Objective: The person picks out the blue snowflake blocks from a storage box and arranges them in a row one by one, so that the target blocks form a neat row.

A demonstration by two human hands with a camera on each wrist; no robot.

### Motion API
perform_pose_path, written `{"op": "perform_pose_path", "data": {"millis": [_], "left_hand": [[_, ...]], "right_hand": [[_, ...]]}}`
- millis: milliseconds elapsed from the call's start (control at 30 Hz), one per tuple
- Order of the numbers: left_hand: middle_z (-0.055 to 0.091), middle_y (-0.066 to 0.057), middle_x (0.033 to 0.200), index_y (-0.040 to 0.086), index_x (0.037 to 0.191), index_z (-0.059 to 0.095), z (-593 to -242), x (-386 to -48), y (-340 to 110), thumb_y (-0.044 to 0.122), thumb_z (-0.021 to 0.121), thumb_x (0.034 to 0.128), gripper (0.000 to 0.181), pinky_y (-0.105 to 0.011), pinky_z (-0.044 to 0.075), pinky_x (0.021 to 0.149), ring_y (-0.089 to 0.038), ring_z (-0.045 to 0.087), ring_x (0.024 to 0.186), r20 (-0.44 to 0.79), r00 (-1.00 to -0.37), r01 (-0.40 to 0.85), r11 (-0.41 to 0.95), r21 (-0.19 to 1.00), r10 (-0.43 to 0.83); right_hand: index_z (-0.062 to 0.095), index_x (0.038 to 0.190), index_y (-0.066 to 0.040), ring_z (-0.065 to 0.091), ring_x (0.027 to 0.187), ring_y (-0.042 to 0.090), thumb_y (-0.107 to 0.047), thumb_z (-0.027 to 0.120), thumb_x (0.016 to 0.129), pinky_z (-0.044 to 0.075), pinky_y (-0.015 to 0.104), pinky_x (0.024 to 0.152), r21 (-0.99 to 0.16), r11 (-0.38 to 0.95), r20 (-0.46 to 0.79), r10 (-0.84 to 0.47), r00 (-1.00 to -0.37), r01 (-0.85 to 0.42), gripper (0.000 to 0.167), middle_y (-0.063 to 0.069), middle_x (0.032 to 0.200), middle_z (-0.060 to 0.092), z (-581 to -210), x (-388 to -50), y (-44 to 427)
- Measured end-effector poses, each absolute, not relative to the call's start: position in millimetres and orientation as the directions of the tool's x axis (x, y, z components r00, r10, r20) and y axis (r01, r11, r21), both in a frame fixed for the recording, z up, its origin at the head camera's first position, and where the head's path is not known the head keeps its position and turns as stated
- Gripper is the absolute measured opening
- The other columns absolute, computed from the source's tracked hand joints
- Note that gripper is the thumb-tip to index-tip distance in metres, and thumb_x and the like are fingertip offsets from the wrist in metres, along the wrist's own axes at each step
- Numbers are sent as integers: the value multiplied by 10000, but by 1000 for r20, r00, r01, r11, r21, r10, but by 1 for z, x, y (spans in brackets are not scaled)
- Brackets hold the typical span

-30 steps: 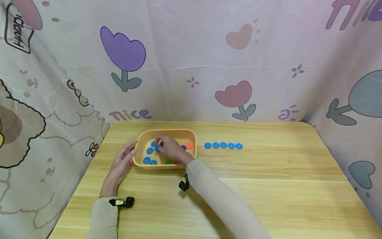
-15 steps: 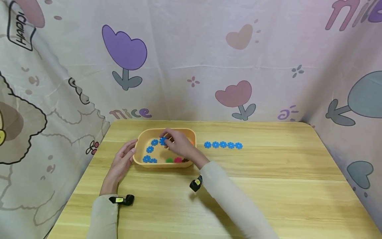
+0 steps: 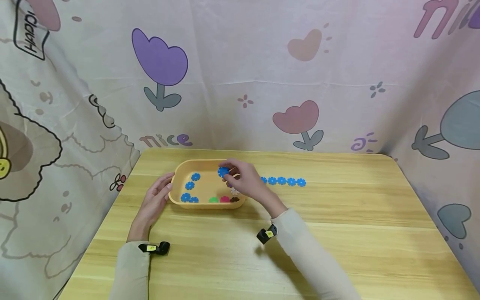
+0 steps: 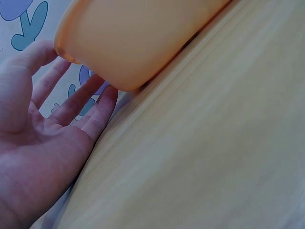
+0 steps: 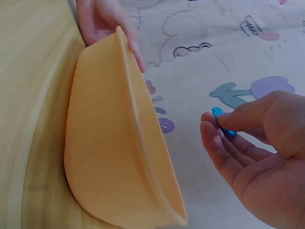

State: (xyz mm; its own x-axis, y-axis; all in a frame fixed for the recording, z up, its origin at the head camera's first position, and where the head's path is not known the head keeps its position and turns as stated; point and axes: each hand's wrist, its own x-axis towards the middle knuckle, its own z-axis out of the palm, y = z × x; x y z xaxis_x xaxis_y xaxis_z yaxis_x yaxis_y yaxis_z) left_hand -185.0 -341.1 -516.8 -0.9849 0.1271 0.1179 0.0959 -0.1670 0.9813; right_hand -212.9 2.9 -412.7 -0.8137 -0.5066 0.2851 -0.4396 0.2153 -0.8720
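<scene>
My right hand (image 3: 247, 180) pinches a blue flower piece (image 3: 223, 172) between thumb and fingers, above the tray's right part; my left hand (image 3: 154, 196) rests, fingers loosely extended, against the tray (image 3: 208, 206) at its left end.

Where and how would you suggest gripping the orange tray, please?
Probably by the rim at both short ends, one hand from each side: the orange tray is longest left to right, with raised walls, and the left hand touches its left end.

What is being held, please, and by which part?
The right hand pinches a blue flower-shaped piece, apparently by its edge; the left hand only touches the tray.
</scene>
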Motion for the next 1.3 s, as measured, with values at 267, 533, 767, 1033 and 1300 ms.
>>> {"op": "perform_pose_path", "data": {"millis": [267, 533, 767, 1033, 1300], "left_hand": [[448, -75, 1512, 12, 1563, 365, -516, -184, -341, 124, 484, 1101, 490, -237, 489, 1043, -122, 511, 1332, 101, -988, 83, -149, 985, 118], [439, -81, 1516, 8, 1561, 366, -518, -184, -340, 121, 481, 1102, 487, -238, 498, 1032, -130, 515, 1325, 104, -987, 83, -164, 983, 123], [404, -116, 1539, -2, 1563, 356, -519, -184, -339, 108, 473, 1102, 487, -234, 490, 1039, -138, 498, 1339, 118, -984, 94, -177, 980, 132], [406, -116, 1534, 2, 1560, 361, -517, -183, -340, 122, 488, 1099, 492, -238, 494, 1036, -143, 504, 1332, 112, -987, 90, -176, 980, 118], [366, -164, 1563, 3, 1560, 362, -518, -184, -340, 134, 491, 1100, 495, -252, 481, 1056, -149, 492, 1347, 103, -989, 85, -160, 983, 107]], "right_hand": [[677, 1287, -68, 712, 936, 191, 18, 711, 942, 610, 276, 817, -830, 282, 327, -452, -830, -481, 357, 81, 1116, 718, -413, -204, 30], [670, 1297, -62, 696, 956, 194, 25, 721, 930, 623, 359, 809, -846, 298, 311, -398, -863, -442, 381, 65, 1092, 727, -416, -195, 56], [681, 1279, -48, 689, 906, 199, 50, 746, 898, 624, 344, 776, -828, 330, 341, -346, -874, -454, 398, 56, 1021, 730, -417, -189, 80], [694, 1263, -58, 679, 901, 235, 69, 754, 886, 622, 336, 774, -831, 339, 349, -299, -888, -441, 402, 103, 1007, 723, -419, -183, 108], [677, 1280, -23, 664, 962, 252, 86, 732, 896, 599, 242, 798, -827, 397, 325, -238, -915, -397, 403, 134, 1051, 701, -426, -179, 140]]}}
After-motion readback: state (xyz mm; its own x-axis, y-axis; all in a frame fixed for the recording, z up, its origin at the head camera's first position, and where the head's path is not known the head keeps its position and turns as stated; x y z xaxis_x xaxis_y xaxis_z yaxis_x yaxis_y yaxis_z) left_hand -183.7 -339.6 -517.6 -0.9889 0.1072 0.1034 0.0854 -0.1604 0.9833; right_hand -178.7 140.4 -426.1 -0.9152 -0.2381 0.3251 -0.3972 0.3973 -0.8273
